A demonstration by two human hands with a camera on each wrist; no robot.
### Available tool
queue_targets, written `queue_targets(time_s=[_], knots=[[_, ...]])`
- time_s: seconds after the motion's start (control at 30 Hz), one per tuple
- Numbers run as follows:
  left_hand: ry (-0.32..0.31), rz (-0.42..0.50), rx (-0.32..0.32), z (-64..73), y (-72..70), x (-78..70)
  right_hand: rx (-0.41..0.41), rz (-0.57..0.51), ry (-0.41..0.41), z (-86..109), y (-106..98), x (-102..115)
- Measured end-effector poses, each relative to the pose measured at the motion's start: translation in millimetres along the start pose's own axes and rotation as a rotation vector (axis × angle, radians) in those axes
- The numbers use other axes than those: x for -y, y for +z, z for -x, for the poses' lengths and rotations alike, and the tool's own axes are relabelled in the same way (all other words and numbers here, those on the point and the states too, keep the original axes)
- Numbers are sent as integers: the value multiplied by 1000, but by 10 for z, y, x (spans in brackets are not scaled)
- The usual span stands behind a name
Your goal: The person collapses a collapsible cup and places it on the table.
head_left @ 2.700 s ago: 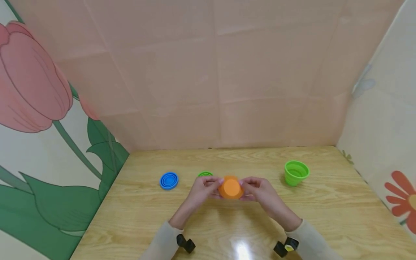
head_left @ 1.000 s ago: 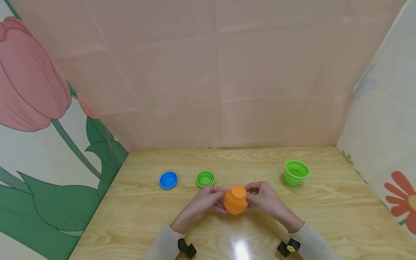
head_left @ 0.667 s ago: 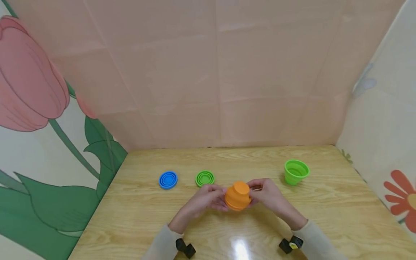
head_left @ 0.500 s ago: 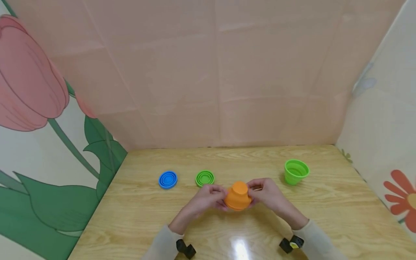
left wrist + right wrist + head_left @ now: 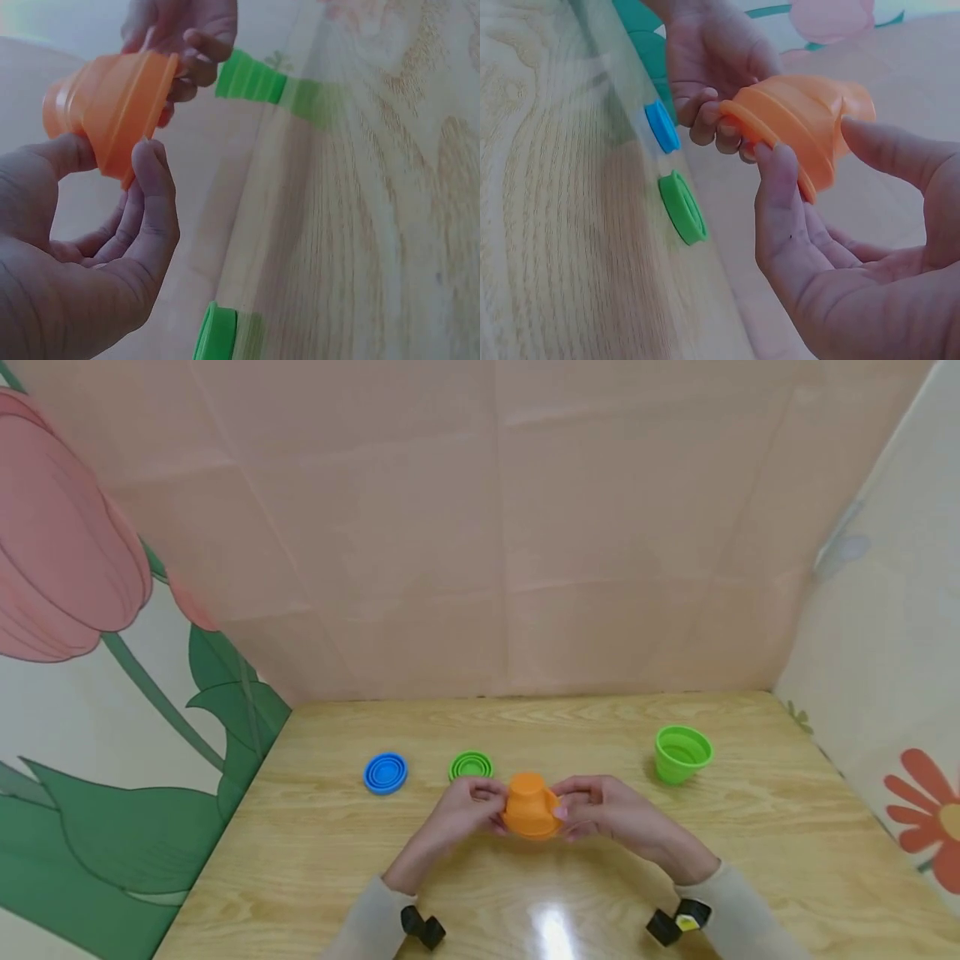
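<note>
An orange collapsible cup (image 5: pixel 531 808) is held upside down above the table, its rim downward and its narrow base up. My left hand (image 5: pixel 468 810) pinches it on the left, thumb on the wall and fingertips at the rim. On the opposite side my right hand (image 5: pixel 618 817) grips it the same way, its thumb pressing into the wall. In the right wrist view the orange cup (image 5: pixel 802 127) is partly unfolded, with a dent near the right thumb. Behind the left hand lies a flattened green collapsible cup (image 5: pixel 471 764), its near edge hidden by the fingers.
A flattened blue collapsible cup (image 5: pixel 386 774) lies left of the flattened green one. An expanded green cup (image 5: pixel 682 753) stands upright at the back right. The wooden table (image 5: pixel 315 852) meets a pink cloth backdrop (image 5: pixel 495 568) at its far edge, with printed walls at both sides.
The orange cup has gone from squat to taller, its base pushed out. Most recently both hands shifted it slightly left, and its base narrowed into view. The other cups stayed put.
</note>
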State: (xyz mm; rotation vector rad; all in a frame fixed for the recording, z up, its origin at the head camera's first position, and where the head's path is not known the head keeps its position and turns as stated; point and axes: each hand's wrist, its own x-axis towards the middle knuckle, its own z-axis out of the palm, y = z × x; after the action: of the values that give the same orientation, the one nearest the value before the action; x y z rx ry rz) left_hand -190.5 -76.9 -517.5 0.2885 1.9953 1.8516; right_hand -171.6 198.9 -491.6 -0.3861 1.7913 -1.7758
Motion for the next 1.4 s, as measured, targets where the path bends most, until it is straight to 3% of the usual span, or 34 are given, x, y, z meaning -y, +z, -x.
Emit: queue_targets(time_s=[0.3,0.53,0.7,1.03,1.13,1.3,1.4], knots=[[59,-85,-102,29,92,-16,-44,-10,-2,-79,56,-76],[73,-112,-153,33,165,-14,-27,-52,-3,-92,33,-146],[83,-105,-160,23,193,-27,-28,-63,-9,-90,11,-162],[91,-90,-139,45,235,-19,-110,-40,-21,-120,88,-222],[61,-46,-94,43,218,-17,-150,-15,-33,-124,106,-206],[-1,70,55,71,163,-43,-193,-3,-28,-101,99,-183],[-9,84,115,84,137,-54,-198,-4,-26,-94,90,-179]])
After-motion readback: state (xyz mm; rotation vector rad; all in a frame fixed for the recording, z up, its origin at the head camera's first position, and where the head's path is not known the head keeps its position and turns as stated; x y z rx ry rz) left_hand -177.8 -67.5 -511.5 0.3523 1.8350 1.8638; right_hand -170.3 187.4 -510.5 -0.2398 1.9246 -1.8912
